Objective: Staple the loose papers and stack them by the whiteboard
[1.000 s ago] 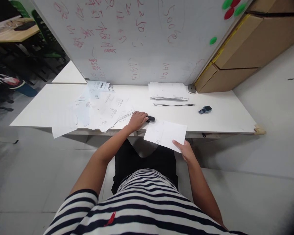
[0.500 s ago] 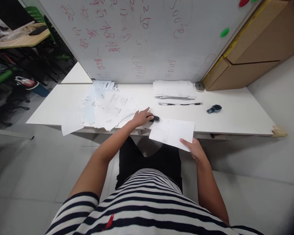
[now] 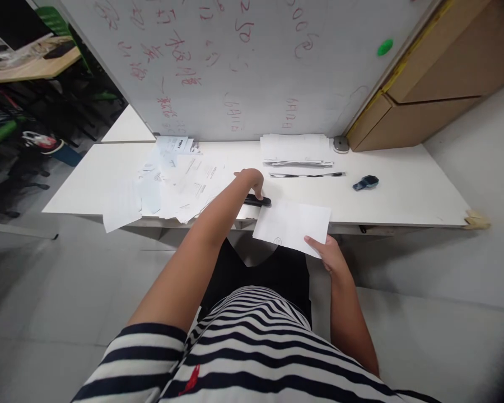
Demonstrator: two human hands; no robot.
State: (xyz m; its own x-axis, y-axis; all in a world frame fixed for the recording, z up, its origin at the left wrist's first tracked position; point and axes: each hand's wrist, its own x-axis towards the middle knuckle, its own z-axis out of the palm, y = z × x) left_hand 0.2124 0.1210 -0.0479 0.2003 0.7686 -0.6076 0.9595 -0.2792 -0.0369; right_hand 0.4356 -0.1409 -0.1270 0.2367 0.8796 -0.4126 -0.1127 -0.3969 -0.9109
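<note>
A black stapler lies near the front edge of the white desk, beside the upper left corner of some white paper. My left hand is bent down over the stapler, wrist raised, with a digit touching its top; the other fingers are mostly hidden behind the hand. The paper juts over the desk edge towards me. At its lower right corner, my right hand grips it, thumb on top and fingers underneath. Whether the paper's corner sits inside the stapler's jaws cannot be made out.
Loose printed sheets spread across the desk's left side, some overhanging the edge. A paper stack and a thin dark strip lie at the back. A watch-like object rests to the right. Behind stand a whiteboard and cardboard boxes.
My left hand has gone from lying stretched out to arching over the stapler, with the wrist lifted and the forearm swung inward. My right hand still holds the paper in nearly the same place.
</note>
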